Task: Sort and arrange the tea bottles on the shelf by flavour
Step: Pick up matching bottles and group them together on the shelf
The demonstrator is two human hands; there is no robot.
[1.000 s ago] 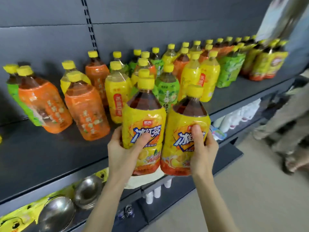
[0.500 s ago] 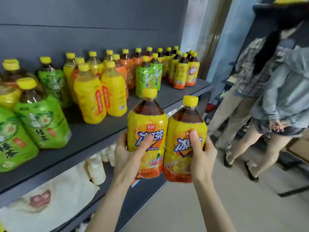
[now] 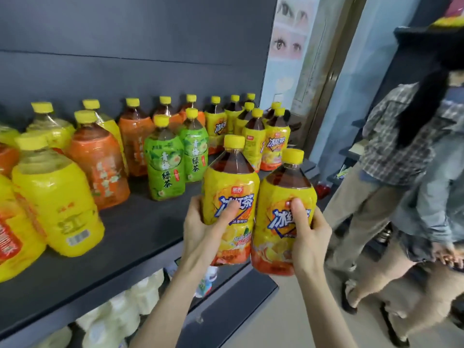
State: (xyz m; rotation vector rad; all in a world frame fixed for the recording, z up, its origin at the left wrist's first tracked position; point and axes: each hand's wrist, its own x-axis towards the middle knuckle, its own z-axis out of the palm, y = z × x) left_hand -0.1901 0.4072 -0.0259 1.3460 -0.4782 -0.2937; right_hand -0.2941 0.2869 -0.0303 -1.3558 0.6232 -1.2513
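At lower centre of the frame the left hand (image 3: 200,229) grips one yellow iced-tea bottle (image 3: 232,194) and the right hand (image 3: 310,234) grips a second bottle (image 3: 283,222), the two touching side by side at the front edge of the dark shelf (image 3: 125,234). Behind them, at upper centre, stand matching yellow bottles (image 3: 275,144), with green tea bottles (image 3: 164,169) left of those, then orange bottles (image 3: 100,167). Two bystanders (image 3: 391,146) fill the aisle at right.
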